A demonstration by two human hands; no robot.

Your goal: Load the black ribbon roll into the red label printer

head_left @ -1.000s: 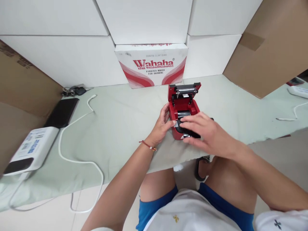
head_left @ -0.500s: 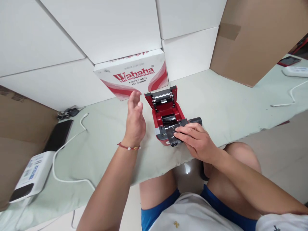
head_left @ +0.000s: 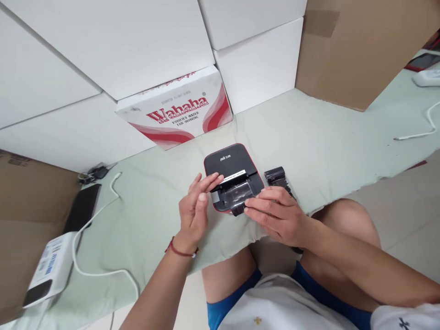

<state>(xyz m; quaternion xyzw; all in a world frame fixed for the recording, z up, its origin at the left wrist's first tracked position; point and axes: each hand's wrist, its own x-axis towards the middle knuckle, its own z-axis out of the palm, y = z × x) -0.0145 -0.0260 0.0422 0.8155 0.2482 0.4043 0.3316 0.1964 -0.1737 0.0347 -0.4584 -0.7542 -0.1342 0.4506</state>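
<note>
A small printer (head_left: 231, 162) with a black lid and red rim lies closed on the pale green cloth (head_left: 326, 137). My left hand (head_left: 194, 213) is open, its stretched fingers resting on the left side of the lid. My right hand (head_left: 278, 215) pinches a dark glossy film strip (head_left: 238, 196) that comes out of the printer's front. A black roll (head_left: 275, 175) lies just right of the printer, beside my right hand's fingers.
A red-and-white Wahaha carton (head_left: 178, 112) and white foam boxes (head_left: 257, 68) stand behind the printer. A cardboard box (head_left: 357, 50) sits at the right. At the left lie a white device (head_left: 48, 270), a white cable (head_left: 89, 270), a black phone (head_left: 80, 208) and keys (head_left: 92, 173).
The printer's red lid, open before, is now shut. My left hand came down from the air onto the lid. My right hand stays on the film strip.
</note>
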